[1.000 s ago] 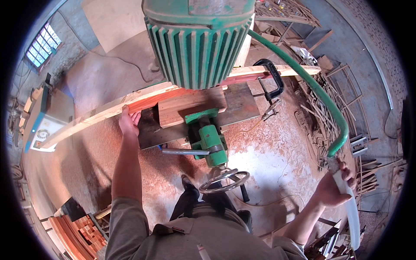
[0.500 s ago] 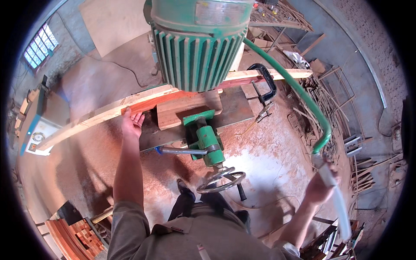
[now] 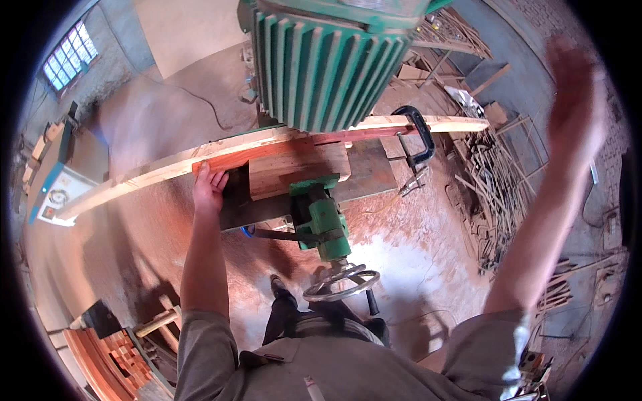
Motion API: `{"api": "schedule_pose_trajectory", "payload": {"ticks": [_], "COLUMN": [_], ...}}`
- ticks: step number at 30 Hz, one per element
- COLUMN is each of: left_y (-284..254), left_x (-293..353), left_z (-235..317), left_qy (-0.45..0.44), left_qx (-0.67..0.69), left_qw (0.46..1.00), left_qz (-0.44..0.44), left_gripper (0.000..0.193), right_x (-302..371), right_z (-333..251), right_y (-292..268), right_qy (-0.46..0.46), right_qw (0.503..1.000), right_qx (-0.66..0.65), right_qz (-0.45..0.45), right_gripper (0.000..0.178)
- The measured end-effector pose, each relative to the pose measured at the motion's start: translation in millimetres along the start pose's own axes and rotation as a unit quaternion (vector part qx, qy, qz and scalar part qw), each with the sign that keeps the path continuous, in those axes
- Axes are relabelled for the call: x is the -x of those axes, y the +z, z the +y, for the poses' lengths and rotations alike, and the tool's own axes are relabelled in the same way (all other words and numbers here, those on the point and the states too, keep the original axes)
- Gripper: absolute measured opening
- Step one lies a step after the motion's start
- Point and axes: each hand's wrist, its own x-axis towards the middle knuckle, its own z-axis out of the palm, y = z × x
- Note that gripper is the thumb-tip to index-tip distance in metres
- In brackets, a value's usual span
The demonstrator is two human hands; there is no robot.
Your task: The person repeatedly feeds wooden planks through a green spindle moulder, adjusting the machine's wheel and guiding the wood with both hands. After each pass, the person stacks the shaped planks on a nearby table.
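My left hand (image 3: 210,189) grips the left end of a reddish wooden strip (image 3: 247,157), thumb at its end and fingers curled on the near side. The strip lies against a long pale wooden beam (image 3: 160,164), behind a brown wooden block (image 3: 297,167). A green screw clamp (image 3: 328,220) with a metal handwheel (image 3: 341,284) presses the block's near side. Above hangs the machine's ribbed green motor (image 3: 328,67), which hides what is beneath it. My right hand (image 3: 575,100) is raised at the far right, smeared by motion, and its fingers and anything in them cannot be made out.
A black C-clamp (image 3: 420,137) grips the beam on the right. At the left stands a blue and white box with a dial (image 3: 59,196). Wood scraps (image 3: 498,194) lie piled at right. Cut reddish pieces (image 3: 127,357) are stacked at lower left. Sawdust covers the floor (image 3: 394,247).
My right hand has swung up and away from low right, where it was at the green curved lever's end. That lever no longer shows there. My left hand stays at the strip; the view has shifted slightly.
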Motion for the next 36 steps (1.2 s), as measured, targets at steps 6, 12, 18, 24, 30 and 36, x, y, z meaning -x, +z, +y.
{"api": "schedule_pose_trajectory", "payload": {"ticks": [6,12,18,24,30,36], "left_y": [-1.1,-23.8,-10.3,-92.0,-160.1,-125.9], "left_x": [-11.8,-14.4,-11.8,-24.0,20.3,128.7], "left_z": [-4.5,-2.6,3.1,66.6,86.8,93.0], "left_qy": [-0.006,0.008,-0.009,0.051,0.029,0.072], "left_qx": [-0.003,-0.005,0.030,0.097,0.166,0.196], "left_qw": [1.000,0.999,0.998,0.994,0.983,0.978], "left_qz": [0.015,0.040,0.054,0.023,0.073,0.022], "left_gripper": [0.033,0.027,0.025,0.018,0.025,0.019], "right_x": [278.9,288.0,373.4,396.6,425.4,396.6], "right_z": [47.6,102.6,170.2,104.4,29.9,-39.7], "right_y": [212.1,146.9,8.8,-35.7,-24.5,49.7], "right_qy": [0.160,0.497,0.491,0.621,0.608,0.509], "right_qw": [0.858,0.700,0.847,0.777,0.772,0.860], "right_qx": [0.061,-0.449,0.163,0.040,0.113,-0.021], "right_qz": [-0.484,-0.247,-0.121,0.091,0.147,0.030], "right_gripper": [0.056,0.030,0.029,0.030,0.031,0.021]}}
